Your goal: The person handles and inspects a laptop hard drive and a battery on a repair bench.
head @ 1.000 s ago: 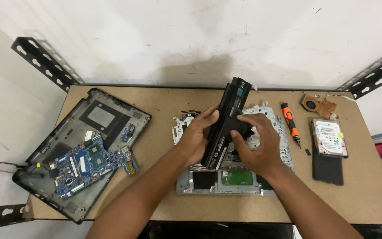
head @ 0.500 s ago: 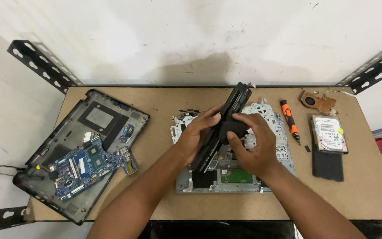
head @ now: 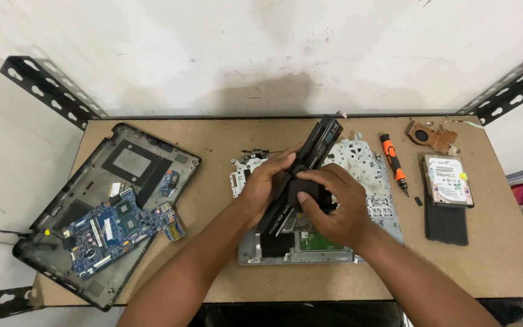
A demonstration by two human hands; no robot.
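Both hands hold a long black battery pack (head: pixel 310 158) tilted above the grey laptop frame (head: pixel 370 181) in the middle of the desk (head: pixel 225 136). The left hand (head: pixel 264 184) has its grip closed around the pack's lower left side, fingers wrapped over the edge. The right hand (head: pixel 334 203) is closed on a dark block at the pack's lower end; whether that block is part of the pack or a separate piece, I cannot tell.

The pack looks stiff, fairly heavy for its size, with smooth plastic sides that could slip, so holding it by the long edges seems safest.

Room is tight: an orange screwdriver (head: pixel 393 162) and a hard drive (head: pixel 449 180) lie to the right, and an open laptop base (head: pixel 134 160) with a blue circuit board (head: pixel 113 227) to the left. Open desk remains toward the back edge.
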